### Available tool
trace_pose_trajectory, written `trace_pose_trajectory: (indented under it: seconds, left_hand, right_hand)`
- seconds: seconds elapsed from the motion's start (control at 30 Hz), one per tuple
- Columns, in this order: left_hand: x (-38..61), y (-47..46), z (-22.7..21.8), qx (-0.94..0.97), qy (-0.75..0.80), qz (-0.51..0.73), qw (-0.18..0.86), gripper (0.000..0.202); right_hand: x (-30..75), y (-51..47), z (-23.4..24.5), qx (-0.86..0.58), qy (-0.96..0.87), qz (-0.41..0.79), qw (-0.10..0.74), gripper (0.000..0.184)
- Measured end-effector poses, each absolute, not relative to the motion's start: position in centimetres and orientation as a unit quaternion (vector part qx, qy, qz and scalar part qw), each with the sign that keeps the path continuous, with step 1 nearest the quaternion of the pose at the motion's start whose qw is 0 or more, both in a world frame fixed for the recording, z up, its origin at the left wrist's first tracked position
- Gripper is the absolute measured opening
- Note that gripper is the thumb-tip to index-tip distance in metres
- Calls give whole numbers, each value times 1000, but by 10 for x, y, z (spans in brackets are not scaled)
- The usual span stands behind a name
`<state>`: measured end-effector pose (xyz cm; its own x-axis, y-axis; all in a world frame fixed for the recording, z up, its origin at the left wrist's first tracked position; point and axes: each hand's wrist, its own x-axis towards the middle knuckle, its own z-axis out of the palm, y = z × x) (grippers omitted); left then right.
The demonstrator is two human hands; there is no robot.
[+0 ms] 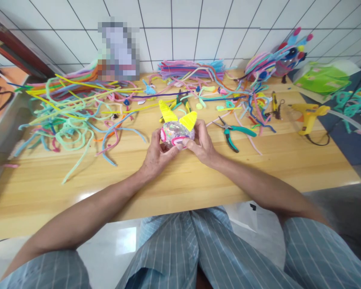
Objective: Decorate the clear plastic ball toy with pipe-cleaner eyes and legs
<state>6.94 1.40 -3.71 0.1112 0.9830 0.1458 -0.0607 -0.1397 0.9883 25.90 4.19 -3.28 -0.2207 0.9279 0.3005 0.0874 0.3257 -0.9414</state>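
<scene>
- In the head view, a round figure [178, 129] with a clear, shiny body is held over the near-middle part of the table [123, 196]; whether it is rested on the wood or lifted just above it cannot be told.
- Its near side is cupped by the left hand [157, 154], with the thumb laid along the lower front; its other side is gripped by the right hand [203, 145], with the thumb set on the pink-rimmed oval [178, 140]; both hands are curled narrowly around the body, and their far fingertips are hidden.
- The top is fitted with two yellow pointed pieces [189, 121], which are tilted apart like ears.
- The step in hand is judged to be the pressing or settling of the oval on the front; what is called for next, as a judgement, is a firm left-hand support, light and even thumb pressure, and a look at whether the oval is seated flat.
- To the right, teal-handled pliers [226, 130] are laid open near the right hand; farther right, a yellow glue gun [310, 114] is placed on its side, with a yellow cutter [274, 105] set near its nozzle.
- To the left, a loose heap of fuzzy stems [70, 127] is spread; at the back, by the tiled wall [186, 40], a neater bundle [192, 70] is stacked.
</scene>
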Motion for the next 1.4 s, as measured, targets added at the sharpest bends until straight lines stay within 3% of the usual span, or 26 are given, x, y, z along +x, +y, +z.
trace_pose_trajectory:
  seconds: [0.9,1.23,1.4]
  left_hand:
    - [69,15,-41,545,418,523,504,73]
    - [67,15,-41,557,423,511,500,73]
    - [68,15,-39,550,421,516,503,73]
  right_hand:
    - [259,43,-37,-366,-659,420,506,62]
    - [260,43,-35,-379,-660,422,493,70]
    - [260,43,-36,-375,-659,422,498,66]
